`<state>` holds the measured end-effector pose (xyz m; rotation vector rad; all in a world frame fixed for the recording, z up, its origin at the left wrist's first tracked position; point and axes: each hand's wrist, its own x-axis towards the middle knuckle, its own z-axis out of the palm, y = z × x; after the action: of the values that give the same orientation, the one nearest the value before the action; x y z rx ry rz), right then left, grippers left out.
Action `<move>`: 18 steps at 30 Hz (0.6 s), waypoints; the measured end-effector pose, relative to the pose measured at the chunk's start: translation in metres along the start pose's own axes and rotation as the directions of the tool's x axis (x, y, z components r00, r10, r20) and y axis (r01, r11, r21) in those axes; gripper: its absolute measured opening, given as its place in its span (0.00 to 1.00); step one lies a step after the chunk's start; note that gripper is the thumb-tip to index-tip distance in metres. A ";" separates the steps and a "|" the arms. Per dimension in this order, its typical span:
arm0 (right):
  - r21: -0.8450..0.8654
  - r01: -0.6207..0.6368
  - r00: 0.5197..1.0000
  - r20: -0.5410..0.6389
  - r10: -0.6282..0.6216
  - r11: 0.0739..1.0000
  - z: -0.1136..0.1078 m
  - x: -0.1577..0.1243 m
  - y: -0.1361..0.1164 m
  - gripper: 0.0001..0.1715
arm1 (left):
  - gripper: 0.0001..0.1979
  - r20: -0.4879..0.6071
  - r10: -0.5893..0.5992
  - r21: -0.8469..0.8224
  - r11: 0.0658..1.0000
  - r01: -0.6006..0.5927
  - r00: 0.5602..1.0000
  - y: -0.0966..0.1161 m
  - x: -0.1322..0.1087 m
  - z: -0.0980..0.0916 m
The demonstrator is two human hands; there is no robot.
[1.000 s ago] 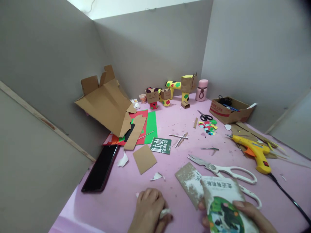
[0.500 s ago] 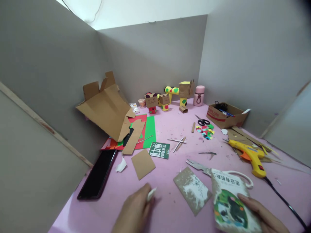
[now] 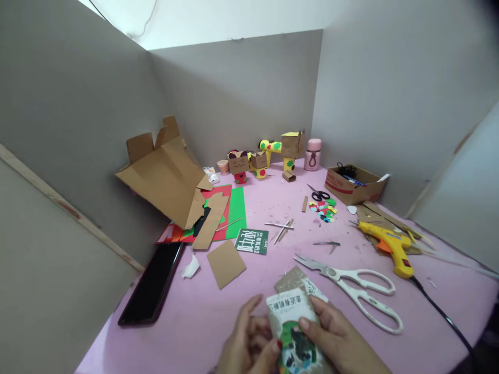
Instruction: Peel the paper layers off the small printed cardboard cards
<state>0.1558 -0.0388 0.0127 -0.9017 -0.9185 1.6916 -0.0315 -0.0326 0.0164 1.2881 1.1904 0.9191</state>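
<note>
A printed cardboard piece (image 3: 294,332), with white paper, green artwork and worn brown edges, is held low in front of me. My right hand (image 3: 337,335) grips its right side, thumb on the printed face. My left hand (image 3: 251,340) has curled fingers at the left edge, with the thumb against it. Partly hidden behind lies a brown card with white paper residue (image 3: 292,279). White-handled scissors (image 3: 351,280) rest to the right with their blades apart. Left of the hands are a plain cardboard square (image 3: 226,264), a green printed card (image 3: 252,241) and a torn white scrap (image 3: 191,267).
A yellow glue gun (image 3: 390,244) with a black cord lies right, near black scissors (image 3: 319,195), paper cutouts (image 3: 323,210) and an open box (image 3: 354,186). A phone (image 3: 152,283) and large cardboard (image 3: 166,176) are left. Cardboard animal figures (image 3: 238,165) and a pink bottle (image 3: 313,155) stand behind.
My right hand brought the printed cardboard piece left to the middle, uncovering the scissors' handles. My left hand moved right to its edge; the white scrap it pinched is out of sight.
</note>
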 end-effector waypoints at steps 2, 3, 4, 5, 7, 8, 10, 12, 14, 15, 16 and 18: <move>-0.366 0.083 0.987 -0.096 -0.127 0.927 -0.021 -0.004 -0.002 0.23 | 0.34 0.100 -0.051 -0.192 0.979 0.070 0.994 -0.008 0.014 0.028; -0.621 0.089 0.946 -0.192 -0.261 0.779 -0.036 -0.006 -0.005 0.24 | 0.34 0.098 -0.049 -0.225 0.972 0.070 0.994 -0.012 0.018 0.031; -0.827 0.052 0.888 -0.218 -0.405 0.560 -0.053 -0.008 -0.008 0.27 | 0.32 0.082 -0.041 -0.236 0.970 0.059 0.996 -0.016 0.022 0.028; -0.937 -0.005 0.846 -0.190 -0.499 0.348 -0.070 -0.011 -0.011 0.28 | 0.31 0.059 -0.028 -0.228 0.973 0.041 0.998 -0.018 0.024 0.022; -0.996 -0.072 0.867 -0.087 -0.490 0.050 -0.101 -0.015 -0.016 0.28 | 0.30 0.015 -0.017 -0.180 0.984 0.020 1.000 -0.021 0.026 0.003; -0.994 -0.098 0.871 -0.068 -0.486 -0.037 -0.112 -0.017 -0.017 0.28 | 0.29 -0.003 -0.024 -0.142 0.990 0.023 1.000 -0.021 0.025 -0.005; -0.985 -0.116 0.890 -0.047 -0.453 -0.125 -0.126 -0.021 -0.018 0.28 | 0.28 -0.055 -0.035 0.008 0.999 0.035 0.998 -0.018 0.024 -0.018; -0.981 -0.116 0.902 -0.038 -0.429 -0.158 -0.130 -0.026 -0.016 0.28 | 0.27 -0.107 -0.015 0.254 0.966 0.042 0.994 -0.015 0.023 -0.025; -0.982 -0.089 0.915 -0.014 -0.404 -0.168 -0.128 -0.031 -0.013 0.28 | 0.26 -0.121 0.039 0.498 0.867 0.026 0.992 -0.012 0.023 -0.027; -0.983 -0.069 0.916 0.005 -0.401 -0.170 -0.127 -0.034 -0.012 0.28 | 0.25 -0.108 0.081 0.589 0.808 -0.002 0.991 -0.012 0.024 -0.027; -0.984 -0.055 0.911 0.021 -0.412 -0.172 -0.126 -0.036 -0.010 0.27 | 0.24 -0.096 0.132 0.656 0.754 -0.038 0.987 -0.013 0.023 -0.027; -0.983 -0.039 0.879 0.051 -0.474 -0.179 -0.127 -0.040 -0.007 0.26 | 0.23 -0.109 0.270 0.741 0.664 -0.103 0.957 -0.021 0.021 -0.028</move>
<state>0.2808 -0.0548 -0.0309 -1.7932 -2.0416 -0.0067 -0.0569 -0.0081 -0.0041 2.0294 1.7190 0.7472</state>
